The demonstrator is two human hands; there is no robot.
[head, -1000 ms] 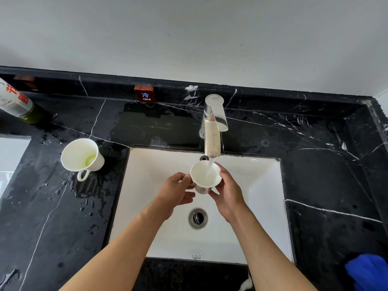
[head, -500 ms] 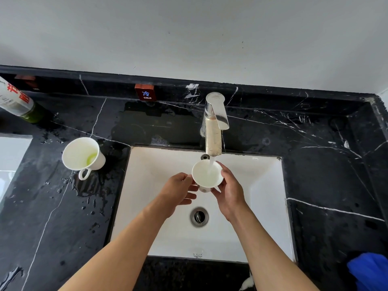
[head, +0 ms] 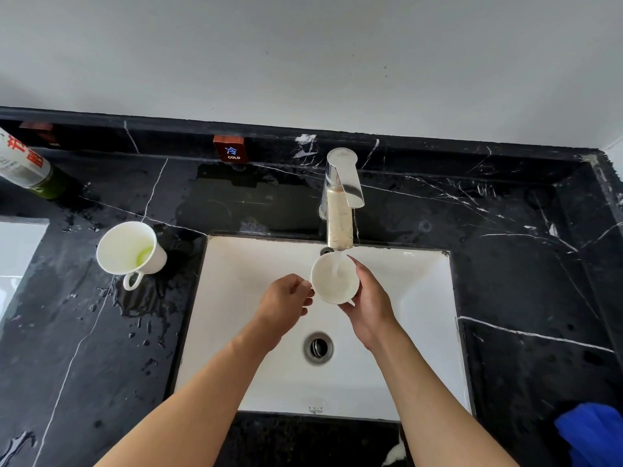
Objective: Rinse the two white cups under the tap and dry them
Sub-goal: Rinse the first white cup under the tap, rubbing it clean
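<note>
White cup (head: 334,278) under running tap (head: 340,210), above sink (head: 421,298).
Left hand (head: 285,299) pinches its hidden handle; right hand (head: 369,303) cups its side. Second cup (head: 129,252) on counter (head: 84,348); blue cloth (head: 593,433) cut off.

The counter (head: 505,281) in front of me is black marble with white veins, and its left part is wet, with a puddle and scattered drops. A white sink (head: 253,264) is set into it, with a round metal drain (head: 318,347) in its floor. On the raised back ledge sits a small red sign (head: 231,149) marked COLD. At the far left a spray can (head: 25,166) with red lettering leans in, and a blue cloth (head: 595,433) lies at the counter's lower right corner. Behind everything is a plain grey wall (head: 303,55).
</note>
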